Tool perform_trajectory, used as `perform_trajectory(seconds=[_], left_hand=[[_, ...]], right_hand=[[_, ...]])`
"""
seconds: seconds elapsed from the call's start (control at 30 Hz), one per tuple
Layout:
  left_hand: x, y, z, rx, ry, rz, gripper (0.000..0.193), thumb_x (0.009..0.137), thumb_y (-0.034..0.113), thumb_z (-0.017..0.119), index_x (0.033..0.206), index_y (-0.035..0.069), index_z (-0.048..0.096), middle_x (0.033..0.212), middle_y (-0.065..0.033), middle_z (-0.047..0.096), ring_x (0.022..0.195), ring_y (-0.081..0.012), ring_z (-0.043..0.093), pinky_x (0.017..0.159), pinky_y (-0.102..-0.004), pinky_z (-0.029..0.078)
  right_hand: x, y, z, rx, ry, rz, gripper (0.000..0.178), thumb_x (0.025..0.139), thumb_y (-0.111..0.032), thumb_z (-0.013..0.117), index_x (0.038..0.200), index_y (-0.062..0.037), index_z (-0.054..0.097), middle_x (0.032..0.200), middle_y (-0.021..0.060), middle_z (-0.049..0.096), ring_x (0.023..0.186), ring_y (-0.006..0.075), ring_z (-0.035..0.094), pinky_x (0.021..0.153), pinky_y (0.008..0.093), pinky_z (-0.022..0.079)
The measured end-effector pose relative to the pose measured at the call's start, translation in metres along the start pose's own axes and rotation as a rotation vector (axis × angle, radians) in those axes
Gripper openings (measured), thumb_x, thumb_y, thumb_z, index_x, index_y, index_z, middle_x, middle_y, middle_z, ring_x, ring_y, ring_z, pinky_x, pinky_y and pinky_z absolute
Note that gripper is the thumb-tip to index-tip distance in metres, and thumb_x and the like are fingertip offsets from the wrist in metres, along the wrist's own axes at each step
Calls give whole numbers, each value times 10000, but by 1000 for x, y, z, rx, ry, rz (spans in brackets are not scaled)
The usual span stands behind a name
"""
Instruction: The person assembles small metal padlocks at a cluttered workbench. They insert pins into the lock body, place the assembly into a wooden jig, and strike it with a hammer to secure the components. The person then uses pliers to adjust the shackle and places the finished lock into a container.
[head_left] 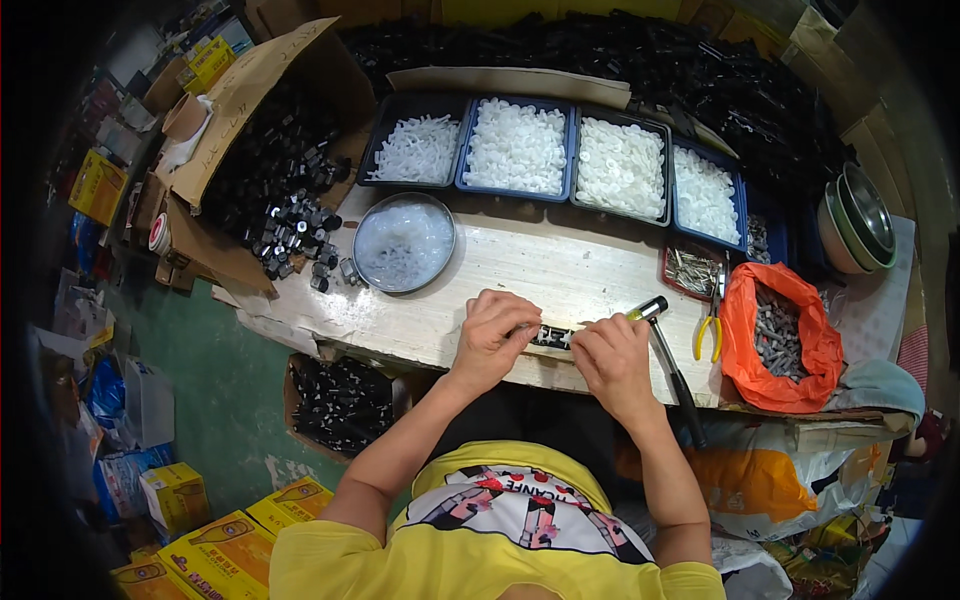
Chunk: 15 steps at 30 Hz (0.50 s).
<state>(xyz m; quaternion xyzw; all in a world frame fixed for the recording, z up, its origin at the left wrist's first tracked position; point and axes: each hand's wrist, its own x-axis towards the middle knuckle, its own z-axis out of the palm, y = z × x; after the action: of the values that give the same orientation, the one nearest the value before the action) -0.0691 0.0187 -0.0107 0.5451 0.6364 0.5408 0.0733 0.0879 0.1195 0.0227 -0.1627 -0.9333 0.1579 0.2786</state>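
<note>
At the front edge of the workbench, my left hand [490, 338] and my right hand [613, 362] hold a small black part [553, 337] between them. It is short and oblong, with light metal-looking bits on top; its exact kind I cannot make out. The left fingers are closed on its left end, the right fingers on its right end. Right beside my right hand lies a hammer [676, 368], its yellow-tipped head on the bench and its black handle reaching over the front edge. Farther right are yellow-handled pliers [708, 337].
Several trays [515, 195] of small white plastic parts line the back. A round dish [404, 290] stands before them. Left, a cardboard box [245, 105] spills black parts. Right are a small tray of metal pins [691, 270], an orange bag [740, 345] of grey pieces and stacked bowls [845, 225].
</note>
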Motion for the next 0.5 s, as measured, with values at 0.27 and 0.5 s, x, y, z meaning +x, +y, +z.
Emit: perform_trajectory(seconds=[0.27, 0.5], left_hand=[[-9, -1, 16, 153, -124, -6, 135, 623, 48, 663, 741, 84, 609, 926, 2, 585, 951, -195, 482, 807, -332, 285], [-8, -3, 17, 118, -156, -24, 131, 625, 30, 645, 737, 74, 595, 926, -5, 572, 943, -201, 479, 803, -329, 284]], right_hand=[[11, 6, 13, -115, -197, -97, 60, 655, -90, 618, 645, -90, 559, 670, 33, 494, 726, 191, 477, 682, 359, 310], [29, 8, 8, -134, -427, -133, 25, 653, -90, 608, 658, -82, 584, 688, 33, 526, 755, 193, 493, 694, 368, 317]])
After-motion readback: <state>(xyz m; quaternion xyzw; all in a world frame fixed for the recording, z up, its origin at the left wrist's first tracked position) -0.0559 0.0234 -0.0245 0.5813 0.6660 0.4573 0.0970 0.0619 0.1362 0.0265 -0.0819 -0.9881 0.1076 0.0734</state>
